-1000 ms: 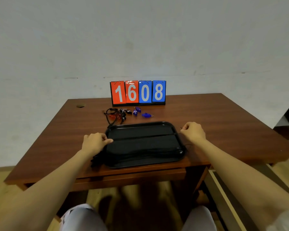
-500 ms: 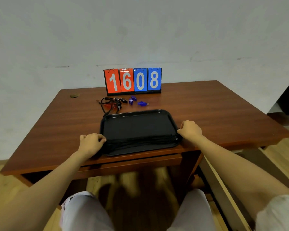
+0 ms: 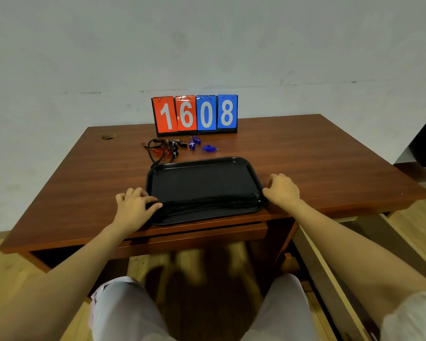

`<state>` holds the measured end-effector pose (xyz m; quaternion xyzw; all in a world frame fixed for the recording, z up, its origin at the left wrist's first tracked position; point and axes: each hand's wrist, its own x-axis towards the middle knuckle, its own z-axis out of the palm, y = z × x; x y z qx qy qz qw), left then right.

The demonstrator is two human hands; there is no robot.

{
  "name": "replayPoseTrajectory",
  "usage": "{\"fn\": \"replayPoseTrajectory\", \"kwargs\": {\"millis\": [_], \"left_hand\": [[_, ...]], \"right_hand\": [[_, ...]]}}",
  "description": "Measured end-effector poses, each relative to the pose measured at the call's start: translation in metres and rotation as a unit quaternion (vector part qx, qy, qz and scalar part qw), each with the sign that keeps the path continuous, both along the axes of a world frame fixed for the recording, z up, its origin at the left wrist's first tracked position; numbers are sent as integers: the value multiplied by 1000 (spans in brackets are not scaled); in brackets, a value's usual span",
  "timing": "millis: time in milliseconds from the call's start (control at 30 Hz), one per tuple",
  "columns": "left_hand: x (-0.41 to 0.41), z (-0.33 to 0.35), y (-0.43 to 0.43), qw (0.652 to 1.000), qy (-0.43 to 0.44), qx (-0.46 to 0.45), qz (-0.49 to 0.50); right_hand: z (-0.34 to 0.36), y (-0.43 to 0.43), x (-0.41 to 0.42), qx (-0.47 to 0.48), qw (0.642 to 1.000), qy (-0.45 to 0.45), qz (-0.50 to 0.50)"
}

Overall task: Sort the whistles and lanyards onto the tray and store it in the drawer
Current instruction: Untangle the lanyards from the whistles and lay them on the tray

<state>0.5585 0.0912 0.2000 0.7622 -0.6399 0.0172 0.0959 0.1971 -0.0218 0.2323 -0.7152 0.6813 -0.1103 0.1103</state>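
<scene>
A black tray (image 3: pixel 202 183) was seen at the near edge of the desk (image 3: pixel 317 163), flanked by the left hand (image 3: pixel 133 205), thumb touching its left rim, and the right hand (image 3: pixel 282 189), loosely curled against its right rim; neither was clearly gripping. Dark lanyards (image 3: pixel 207 203) lay along its near side. Blue whistles (image 3: pixel 208 148) and a tangled cord pile (image 3: pixel 161 150) remained beyond it. The whistles were judged light and rigid, best pinched by the body; the cords limp, best gathered.

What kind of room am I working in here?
Probably a plain office or sports-equipment room, set up as a desk workstation: a wooden desk with a drawer, a bare wall behind, a flip scoreboard reading 1608, and whistles beside a black tray.
</scene>
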Motion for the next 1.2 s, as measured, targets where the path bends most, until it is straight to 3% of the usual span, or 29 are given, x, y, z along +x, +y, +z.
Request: {"fn": "replayPoseTrajectory", "kwargs": {"millis": [167, 400, 633, 833, 1200], "left_hand": [[-5, -1, -1, 997, -53, -57, -26], [-13, -4, -4, 987, -105, -37, -115], [-20, 0, -16, 993, -61, -62, -85], [-25, 15, -54, 997, 11, -60, -46], [52, 36, -145, 996, 24, 13, 85]], "right_hand": [[-1, -2, 8, -62, 994, 3, 85], [-13, 2, 17, -15, 976, 80, 202], [-7, 5, 41, -38, 962, 34, 268], [2, -9, 102, -2, 954, -12, 298], [26, -107, 233, 22, 941, -37, 334]]}}
